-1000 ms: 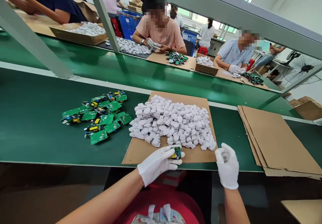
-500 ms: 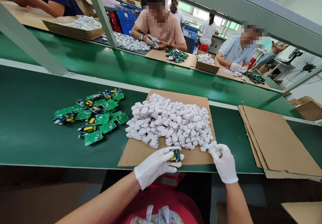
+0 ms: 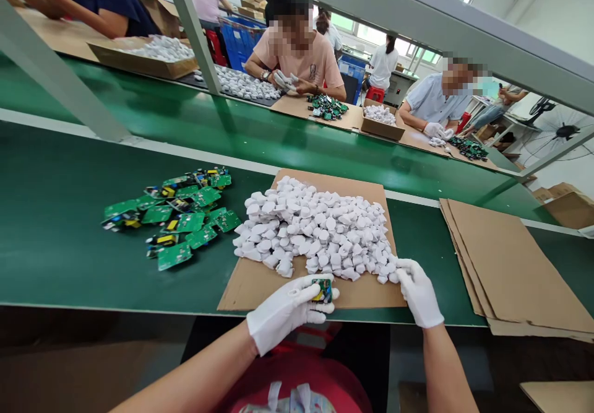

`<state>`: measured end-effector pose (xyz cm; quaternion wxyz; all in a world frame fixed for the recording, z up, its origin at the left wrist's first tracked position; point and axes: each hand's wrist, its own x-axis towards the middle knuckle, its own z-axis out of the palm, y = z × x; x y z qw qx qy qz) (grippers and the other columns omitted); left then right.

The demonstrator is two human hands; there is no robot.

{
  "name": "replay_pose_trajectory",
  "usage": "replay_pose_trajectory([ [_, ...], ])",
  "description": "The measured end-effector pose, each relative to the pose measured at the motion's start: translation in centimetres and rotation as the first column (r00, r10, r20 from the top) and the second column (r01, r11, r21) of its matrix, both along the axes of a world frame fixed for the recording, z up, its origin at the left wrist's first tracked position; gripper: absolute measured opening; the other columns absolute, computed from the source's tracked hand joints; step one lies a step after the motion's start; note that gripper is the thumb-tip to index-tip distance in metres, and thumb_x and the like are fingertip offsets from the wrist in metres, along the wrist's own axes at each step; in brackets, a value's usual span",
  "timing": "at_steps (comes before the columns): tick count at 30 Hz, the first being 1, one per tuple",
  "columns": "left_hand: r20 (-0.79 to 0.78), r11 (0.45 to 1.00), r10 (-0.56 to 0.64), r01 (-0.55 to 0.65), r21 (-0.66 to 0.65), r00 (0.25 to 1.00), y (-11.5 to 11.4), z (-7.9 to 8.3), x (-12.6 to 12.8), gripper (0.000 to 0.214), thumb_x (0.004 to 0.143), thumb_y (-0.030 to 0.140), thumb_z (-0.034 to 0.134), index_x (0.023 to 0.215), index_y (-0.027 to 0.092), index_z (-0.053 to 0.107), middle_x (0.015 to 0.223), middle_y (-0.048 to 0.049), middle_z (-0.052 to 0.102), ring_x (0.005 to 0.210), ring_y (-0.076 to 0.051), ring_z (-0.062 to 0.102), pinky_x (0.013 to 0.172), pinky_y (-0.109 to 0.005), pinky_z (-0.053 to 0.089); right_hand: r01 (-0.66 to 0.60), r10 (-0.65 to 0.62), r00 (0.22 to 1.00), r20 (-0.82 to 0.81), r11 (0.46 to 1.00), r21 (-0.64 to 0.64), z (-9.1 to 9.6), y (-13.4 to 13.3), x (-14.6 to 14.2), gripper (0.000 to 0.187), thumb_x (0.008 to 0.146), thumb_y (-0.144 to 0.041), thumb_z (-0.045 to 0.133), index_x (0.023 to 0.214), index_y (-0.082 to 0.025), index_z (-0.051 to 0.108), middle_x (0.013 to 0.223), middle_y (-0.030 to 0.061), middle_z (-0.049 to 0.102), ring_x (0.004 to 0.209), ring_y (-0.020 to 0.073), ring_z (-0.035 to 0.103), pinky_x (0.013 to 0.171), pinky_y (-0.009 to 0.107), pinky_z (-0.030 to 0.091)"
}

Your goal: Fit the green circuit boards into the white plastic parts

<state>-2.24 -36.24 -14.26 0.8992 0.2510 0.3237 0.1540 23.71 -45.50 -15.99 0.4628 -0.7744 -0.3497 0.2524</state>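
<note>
My left hand point(image 3: 297, 304), in a white glove, is closed around a small circuit board point(image 3: 322, 290) with yellow and green parts facing up. It is held above the near edge of a cardboard sheet point(image 3: 260, 283). On that sheet lies a heap of small white wrapped-looking pieces point(image 3: 320, 227); their exact kind is unclear. At the heap's right edge is my gloved right hand point(image 3: 420, 292), its fingers stretched toward the outermost pieces and touching them. No piece shows inside this hand, and its thumb is mostly hidden.
Loose green circuit boards point(image 3: 185, 221) lie to the left on the green bench point(image 3: 60, 233). Stacked cardboard sheets point(image 3: 510, 258) are on the right. A slanted metal post point(image 3: 60, 60) and a beam point(image 3: 417, 29) cross ahead. Co-workers sit beyond, including one person in pink point(image 3: 320, 60).
My right hand has shifted slightly right, and its curled fingers have straightened at the heap's edge. My left hand still holds the board in nearly the same spot. The view has tilted slightly.
</note>
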Motion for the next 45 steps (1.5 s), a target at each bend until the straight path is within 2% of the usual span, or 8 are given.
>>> replay_pose_trajectory([
  [4,-0.013,1.000,0.001,-0.001,-0.014,1.000,0.1,0.0,0.0,0.038,0.076,0.025,0.065,0.109,0.013,0.051,0.103,-0.0155,0.063,0.077,-0.019,0.064,0.064,-0.027,0.048,0.018,-0.011,0.978,-0.207,0.999,0.034,0.5,0.6,0.6,0.029,0.080,-0.046,0.049,0.082,-0.018,0.059,0.045,-0.0081,0.040,0.037,0.0066,0.029,0.034,0.018,0.022],
  [15,0.007,1.000,0.000,0.000,-0.012,1.000,0.0,0.4,0.0,0.039,0.074,0.027,0.067,0.108,0.014,0.054,0.104,-0.0152,0.062,0.076,-0.019,0.064,0.064,-0.027,0.047,0.280,-0.149,0.877,-0.456,0.931,0.234,-0.1,1.1,1.6,0.032,0.073,-0.044,0.061,0.092,-0.020,0.054,0.062,-0.0057,0.056,0.036,0.0023,0.030,0.033,0.015,0.021],
  [20,0.029,1.000,-0.006,0.006,-0.009,1.000,0.1,0.3,-0.1,0.036,0.074,0.027,0.066,0.106,0.014,0.055,0.103,-0.0144,0.062,0.075,-0.018,0.064,0.063,-0.026,0.046,0.299,-0.117,0.829,-0.548,0.919,0.257,1.2,1.1,1.7,0.040,0.078,-0.054,0.049,0.058,-0.020,0.043,0.039,-0.0099,0.033,0.027,0.0043,0.023,0.028,0.018,0.017],
  [27,-0.008,1.000,-0.001,0.001,0.023,1.000,-0.1,0.2,-0.2,0.039,0.070,0.024,0.070,0.105,0.014,0.056,0.107,-0.0140,0.061,0.080,-0.019,0.065,0.069,-0.028,0.047,0.036,0.148,0.828,-0.540,0.948,0.316,4.2,-0.5,-3.0,0.040,0.074,-0.036,0.066,0.110,-0.023,0.053,0.080,0.0002,0.061,0.038,0.0043,0.041,0.035,0.020,0.032],
  [32,-0.006,1.000,0.005,-0.005,0.025,1.000,-0.5,0.9,-0.1,0.042,0.068,0.025,0.071,0.106,0.015,0.057,0.109,-0.0139,0.062,0.082,-0.020,0.065,0.072,-0.029,0.047,-0.234,0.285,0.850,-0.443,0.958,0.165,3.4,-1.1,-7.7,0.038,0.080,-0.052,0.053,0.092,-0.017,0.060,0.045,-0.0053,0.047,0.029,0.0045,0.030,0.028,0.017,0.019],
  [35,0.037,1.000,-0.012,0.011,0.028,0.999,-0.6,1.8,-0.2,0.038,0.070,0.025,0.070,0.106,0.017,0.059,0.109,-0.0127,0.061,0.082,-0.019,0.065,0.072,-0.028,0.047,-0.216,0.259,0.857,-0.446,0.965,0.147,2.9,-0.6,-9.4,0.037,0.077,-0.054,0.056,0.085,-0.018,0.062,0.042,-0.0071,0.039,0.033,0.0055,0.032,0.030,0.016,0.023],
  [40,0.126,0.996,-0.017,0.006,0.087,0.992,-0.2,2.4,-0.5,0.040,0.073,0.027,0.067,0.111,0.017,0.059,0.108,-0.0135,0.061,0.080,-0.019,0.065,0.069,-0.027,0.047,-0.260,0.324,0.821,-0.471,0.945,0.197,3.1,0.5,-10.5,0.046,0.072,-0.050,0.064,0.107,-0.020,0.057,0.072,0.0028,0.064,0.043,0.0097,0.053,0.035,0.019,0.037],
  [45,0.084,0.997,0.022,-0.028,0.066,0.996,-0.1,2.4,-0.5,0.037,0.072,0.027,0.068,0.106,0.014,0.060,0.110,-0.0142,0.059,0.078,-0.016,0.064,0.066,-0.025,0.047,-0.271,0.305,0.821,-0.483,0.952,0.140,3.3,0.7,-11.0,0.041,0.080,-0.054,0.051,0.086,-0.015,0.064,0.045,-0.0030,0.052,0.029,0.0048,0.037,0.027,0.015,0.022],
])
